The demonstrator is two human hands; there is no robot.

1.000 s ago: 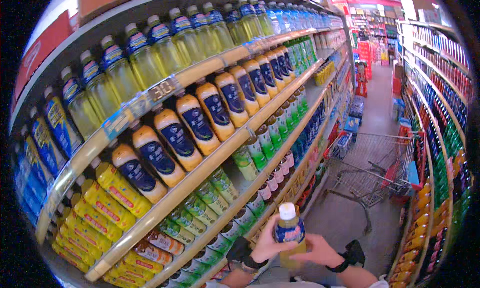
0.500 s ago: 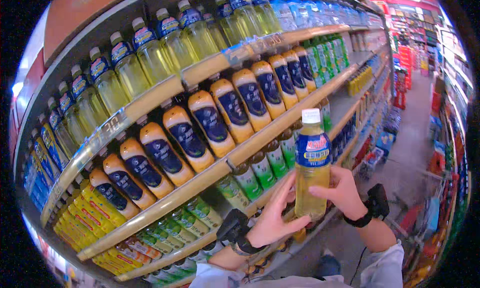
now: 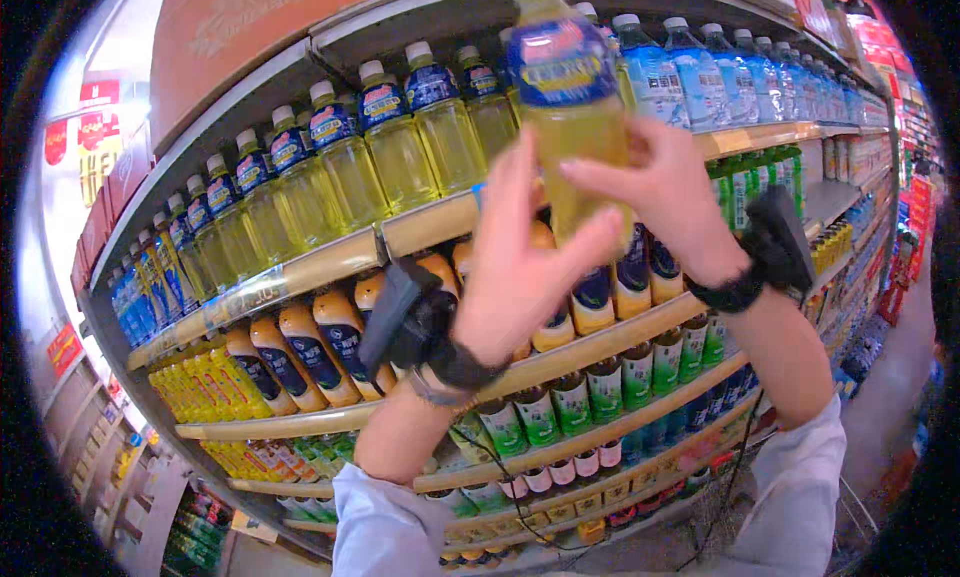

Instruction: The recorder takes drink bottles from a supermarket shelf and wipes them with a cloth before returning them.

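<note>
A drink bottle (image 3: 580, 127) with a white cap, a blue label and pale yellow liquid is held upright in front of the upper shelf, blurred by motion. My right hand (image 3: 672, 195) grips its right side, thumb across the front of the lower body. My left hand (image 3: 520, 262) is at the lower left of the bottle, its thumb and fingers spread apart; whether it touches the bottle I cannot tell. Behind, similar blue-labelled yellow bottles (image 3: 350, 167) stand in a row on the top shelf. Both wrists wear black bands with dark devices.
Blue-labelled clear bottles (image 3: 690, 72) stand on the top shelf's right. Below are orange bottles with dark labels (image 3: 305, 347), then green-and-white bottles (image 3: 540, 412). The wooden shelf edge (image 3: 310, 267) juts out behind my hands. Dark cables hang by my arms. An aisle lies far right.
My hands have lifted the bottle from the lower shelves' level to the top shelf's. The view has turned left, bringing more of the top row in. My right hand keeps its grip.
</note>
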